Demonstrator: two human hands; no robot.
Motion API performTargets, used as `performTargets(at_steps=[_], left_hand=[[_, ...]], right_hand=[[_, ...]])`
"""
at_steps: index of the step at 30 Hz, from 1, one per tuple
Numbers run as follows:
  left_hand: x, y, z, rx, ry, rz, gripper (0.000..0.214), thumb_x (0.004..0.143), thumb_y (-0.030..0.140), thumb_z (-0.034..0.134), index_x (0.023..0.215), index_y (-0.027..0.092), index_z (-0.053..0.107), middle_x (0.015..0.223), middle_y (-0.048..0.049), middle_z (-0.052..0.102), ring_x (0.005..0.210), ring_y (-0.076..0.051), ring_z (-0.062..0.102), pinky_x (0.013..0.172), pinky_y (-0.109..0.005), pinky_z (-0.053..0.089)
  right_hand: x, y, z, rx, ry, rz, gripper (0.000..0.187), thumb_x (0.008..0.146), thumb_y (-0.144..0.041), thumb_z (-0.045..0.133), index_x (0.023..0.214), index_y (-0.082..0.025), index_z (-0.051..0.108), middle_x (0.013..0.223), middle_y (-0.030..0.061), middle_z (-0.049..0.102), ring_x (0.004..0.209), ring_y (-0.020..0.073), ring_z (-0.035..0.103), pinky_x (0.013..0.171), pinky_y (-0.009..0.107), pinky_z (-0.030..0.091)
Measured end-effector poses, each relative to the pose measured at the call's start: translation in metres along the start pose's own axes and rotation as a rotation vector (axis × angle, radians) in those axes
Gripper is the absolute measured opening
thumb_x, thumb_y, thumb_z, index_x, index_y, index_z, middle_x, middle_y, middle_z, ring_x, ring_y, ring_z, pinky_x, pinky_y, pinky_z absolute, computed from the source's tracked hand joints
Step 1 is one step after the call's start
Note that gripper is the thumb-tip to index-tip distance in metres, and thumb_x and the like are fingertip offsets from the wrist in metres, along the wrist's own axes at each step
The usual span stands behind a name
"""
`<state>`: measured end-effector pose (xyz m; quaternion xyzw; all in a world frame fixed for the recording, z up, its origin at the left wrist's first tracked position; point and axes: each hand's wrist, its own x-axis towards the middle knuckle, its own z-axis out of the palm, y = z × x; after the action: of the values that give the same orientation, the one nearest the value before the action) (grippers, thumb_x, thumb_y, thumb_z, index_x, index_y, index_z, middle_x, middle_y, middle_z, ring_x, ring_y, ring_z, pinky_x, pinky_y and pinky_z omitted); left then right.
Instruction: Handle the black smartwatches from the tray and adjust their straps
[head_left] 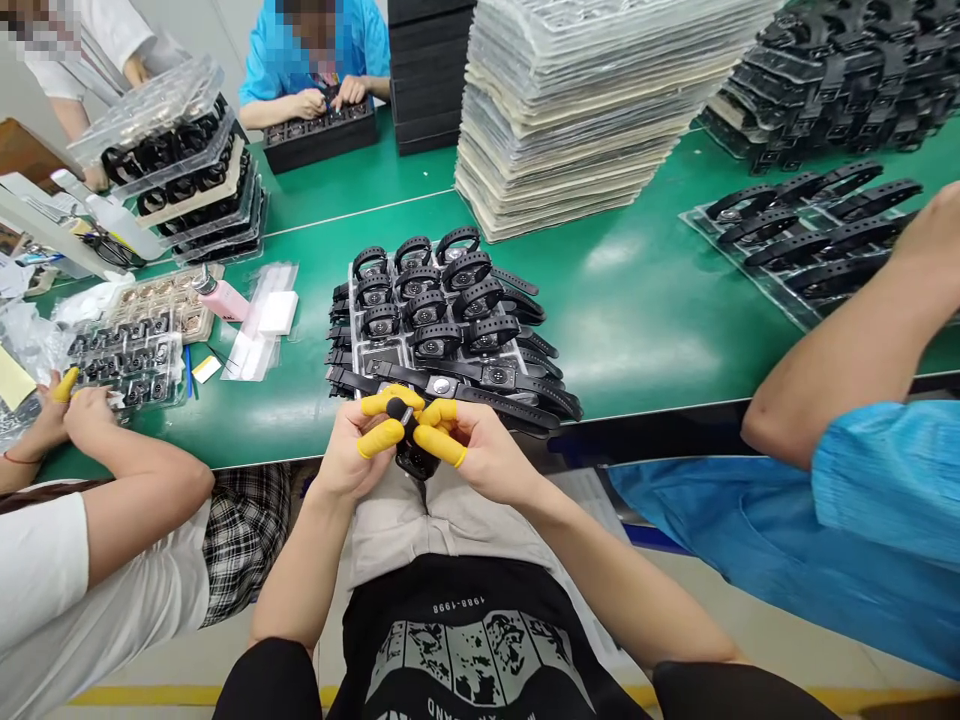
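Between my hands, just off the table's front edge, is a black smartwatch with its strap bent up toward my fingers. My left hand pinches it from the left and my right hand from the right. Yellow finger cots cover thumbs and fingertips on both. My fingers hide part of the strap. Right behind them lies a clear plastic tray stacked on others, holding rows of black watches, most with straps closed into loops. Along its near side some straps lie stretched flat, one with a round silvery back.
A tall stack of clear trays stands behind. More watch trays lie right, near a co-worker's arm. At left are a pink bottle, a white block and another person's hands. Someone in blue works across the green table.
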<state>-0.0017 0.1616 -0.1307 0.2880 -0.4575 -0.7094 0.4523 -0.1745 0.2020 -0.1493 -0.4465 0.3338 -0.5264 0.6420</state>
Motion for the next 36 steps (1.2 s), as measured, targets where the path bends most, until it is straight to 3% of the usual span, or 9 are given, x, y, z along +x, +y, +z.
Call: performTargets(at_steps=[7, 11, 15, 17, 20, 23, 26, 30, 36], left_hand=[[-0.002, -0.003, -0.008, 0.170, -0.108, 0.099, 0.023, 0.081, 0.039, 0.097, 0.096, 0.022, 0.092, 0.106, -0.0122, 0.078, 0.093, -0.022, 0.073, 0.076, -0.031, 0.062], [-0.001, 0.004, -0.006, 0.124, -0.132, 0.011, 0.027, 0.077, 0.040, 0.099, 0.093, 0.021, 0.092, 0.097, -0.0104, 0.077, 0.078, -0.017, 0.069, 0.066, -0.026, 0.057], [-0.003, 0.007, -0.006, 0.112, -0.102, 0.018, 0.027, 0.075, 0.040, 0.101, 0.090, 0.020, 0.091, 0.093, -0.0092, 0.077, 0.071, -0.013, 0.063, 0.058, -0.022, 0.050], [-0.004, 0.005, -0.008, 0.140, -0.111, 0.013, 0.026, 0.077, 0.043, 0.100, 0.081, 0.019, 0.090, 0.086, -0.0088, 0.077, 0.071, -0.014, 0.063, 0.058, -0.024, 0.050], [-0.006, -0.002, -0.008, 0.146, -0.101, -0.052, 0.038, 0.074, 0.052, 0.100, 0.070, 0.016, 0.086, 0.076, -0.0087, 0.076, 0.071, -0.018, 0.067, 0.064, -0.029, 0.054], [-0.006, -0.010, -0.004, 0.041, 0.012, -0.063, 0.044, 0.062, 0.052, 0.106, 0.077, 0.017, 0.085, 0.074, -0.0054, 0.076, 0.070, -0.019, 0.070, 0.073, -0.032, 0.059], [-0.005, -0.013, 0.000, -0.054, 0.074, -0.062, 0.049, 0.057, 0.045, 0.109, 0.088, 0.018, 0.082, 0.078, -0.0009, 0.076, 0.073, -0.015, 0.071, 0.079, -0.028, 0.060], [-0.004, -0.015, -0.002, -0.038, 0.018, -0.132, 0.054, 0.059, 0.036, 0.109, 0.095, 0.018, 0.074, 0.083, 0.0011, 0.075, 0.073, -0.012, 0.071, 0.073, -0.021, 0.056], [-0.010, -0.023, 0.001, -0.053, -0.084, -0.219, 0.048, 0.068, 0.037, 0.105, 0.095, 0.017, 0.070, 0.086, -0.0019, 0.076, 0.078, -0.015, 0.073, 0.079, -0.027, 0.058]], right_hand=[[-0.002, 0.004, -0.006, -0.082, 0.000, -0.037, 0.055, 0.083, -0.070, 0.088, 0.081, -0.018, 0.069, 0.068, -0.0024, 0.055, 0.060, 0.0103, 0.046, 0.055, 0.025, 0.043], [-0.002, 0.004, -0.006, -0.088, -0.028, -0.059, 0.054, 0.083, -0.069, 0.088, 0.079, -0.018, 0.070, 0.067, -0.0026, 0.056, 0.059, 0.0100, 0.047, 0.056, 0.025, 0.045], [-0.001, 0.000, -0.006, -0.239, 0.109, -0.120, 0.046, 0.087, -0.063, 0.087, 0.092, -0.020, 0.073, 0.070, -0.0027, 0.060, 0.060, 0.0113, 0.050, 0.056, 0.025, 0.045], [0.000, -0.007, -0.008, -0.301, 0.153, -0.191, 0.039, 0.092, -0.059, 0.084, 0.099, -0.021, 0.075, 0.076, -0.0008, 0.063, 0.065, 0.0128, 0.054, 0.057, 0.025, 0.046], [0.003, -0.020, -0.011, -0.376, 0.013, -0.310, 0.021, 0.096, -0.042, 0.081, 0.098, -0.022, 0.076, 0.096, 0.0039, 0.070, 0.075, 0.0137, 0.060, 0.059, 0.024, 0.048], [0.006, -0.030, -0.008, -0.474, -0.052, -0.442, 0.002, 0.096, -0.023, 0.077, 0.096, -0.022, 0.077, 0.108, 0.0057, 0.073, 0.081, 0.0136, 0.065, 0.061, 0.024, 0.050], [0.007, -0.031, -0.001, -0.527, 0.027, -0.517, 0.006, 0.098, -0.017, 0.071, 0.098, -0.021, 0.075, 0.107, 0.0058, 0.076, 0.086, 0.0151, 0.069, 0.067, 0.027, 0.054], [0.010, -0.021, 0.006, -0.540, 0.185, -0.484, 0.004, 0.100, -0.025, 0.070, 0.099, -0.021, 0.072, 0.093, 0.0031, 0.075, 0.076, 0.0150, 0.068, 0.068, 0.029, 0.057], [0.017, -0.015, 0.004, -0.398, 0.306, -0.366, 0.034, 0.099, -0.056, 0.074, 0.102, -0.022, 0.069, 0.081, -0.0001, 0.071, 0.067, 0.0145, 0.069, 0.064, 0.029, 0.059]])
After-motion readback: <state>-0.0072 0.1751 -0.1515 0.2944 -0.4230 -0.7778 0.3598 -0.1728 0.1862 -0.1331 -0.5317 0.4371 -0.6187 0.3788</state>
